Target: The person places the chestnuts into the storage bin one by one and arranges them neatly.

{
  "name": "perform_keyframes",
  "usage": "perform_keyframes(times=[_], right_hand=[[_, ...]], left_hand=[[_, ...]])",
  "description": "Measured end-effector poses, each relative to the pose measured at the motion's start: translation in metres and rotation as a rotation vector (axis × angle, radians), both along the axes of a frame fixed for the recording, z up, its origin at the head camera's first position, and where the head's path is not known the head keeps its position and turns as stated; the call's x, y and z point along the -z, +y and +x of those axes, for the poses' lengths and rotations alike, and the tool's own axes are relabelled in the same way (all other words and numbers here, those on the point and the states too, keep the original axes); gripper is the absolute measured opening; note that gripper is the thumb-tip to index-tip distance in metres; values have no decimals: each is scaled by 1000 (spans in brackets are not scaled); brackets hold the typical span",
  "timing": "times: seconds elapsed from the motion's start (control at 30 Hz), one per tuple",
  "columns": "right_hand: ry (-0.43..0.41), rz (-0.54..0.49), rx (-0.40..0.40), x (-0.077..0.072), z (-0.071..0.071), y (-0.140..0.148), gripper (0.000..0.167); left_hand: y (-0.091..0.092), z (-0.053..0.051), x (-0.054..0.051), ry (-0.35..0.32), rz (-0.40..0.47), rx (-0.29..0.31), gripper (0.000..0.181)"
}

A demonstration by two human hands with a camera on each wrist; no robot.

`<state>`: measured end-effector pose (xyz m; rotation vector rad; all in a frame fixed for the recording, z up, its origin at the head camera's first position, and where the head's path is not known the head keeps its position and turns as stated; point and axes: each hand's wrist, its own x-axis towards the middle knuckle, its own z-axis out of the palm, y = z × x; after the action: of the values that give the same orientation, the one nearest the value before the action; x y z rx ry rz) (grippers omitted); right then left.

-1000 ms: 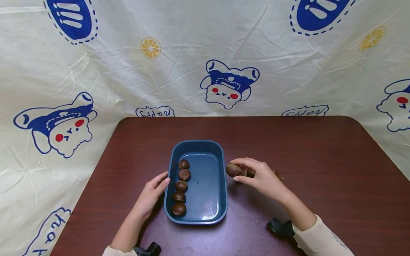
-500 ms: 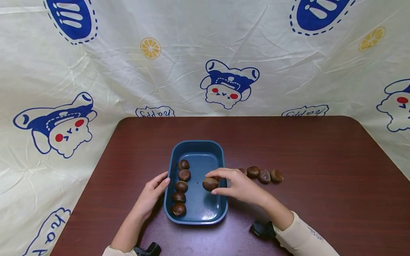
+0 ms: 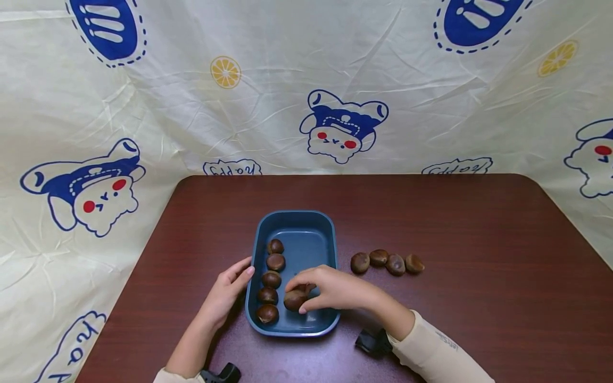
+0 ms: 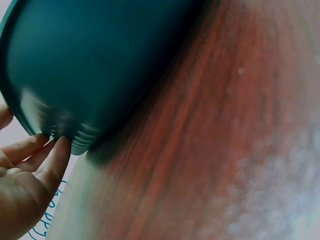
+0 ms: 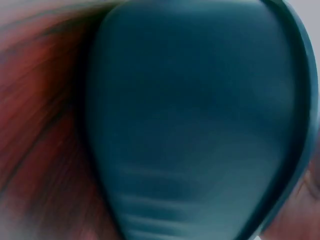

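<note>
The blue tray (image 3: 311, 332) lies lengthwise on the table, with several brown chestnuts (image 3: 275, 261) in a column along its left side. My left hand (image 3: 222, 292) rests its fingertips on the tray's left wall; in the left wrist view, nearly straight fingers (image 4: 57, 155) touch the outside of the tray (image 4: 100, 60). Inside the tray, right of the column's lower part, my right hand (image 3: 330, 288) pinches a chestnut (image 3: 294, 300) between thumb and fingers. The tray's outer wall (image 5: 190, 110) fills most of the right wrist view, which does not show the held chestnut.
Several more chestnuts (image 3: 395, 264) form a row on the brown table (image 3: 479, 255), right of the tray. A pale cloth (image 3: 268, 122) with blue cartoon prints hangs behind the table. A black wrist device (image 3: 373, 343) shows below my right wrist.
My right hand has carried a chestnut from the row on the right, over the tray's right wall, and then left and nearer to me inside the tray. My left hand has stayed put.
</note>
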<state>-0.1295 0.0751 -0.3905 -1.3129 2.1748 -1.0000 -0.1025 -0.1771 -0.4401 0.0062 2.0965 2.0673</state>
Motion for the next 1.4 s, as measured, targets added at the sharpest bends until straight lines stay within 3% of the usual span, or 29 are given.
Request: perform_keyframes(times=[0.27,0.47,0.7,1.0,1.4], right_hand=[[-107,116,-183,2,-5,-12,29],[-142,227,-243,3,-5,-19,26],[-164,274,-236,3,-3,-21,25],[-131,267,-211,4,-4,-21,27],[-66,133,-198,2,-7,-16,35]], left_hand=[[0,1,0,-8,3,-4,44],[1,1,0,-5,4,0,44],[1,1,0,0,3,-4,44],[1,1,1,0,7,-8,44],[1,0,0,7,15,-5,43]])
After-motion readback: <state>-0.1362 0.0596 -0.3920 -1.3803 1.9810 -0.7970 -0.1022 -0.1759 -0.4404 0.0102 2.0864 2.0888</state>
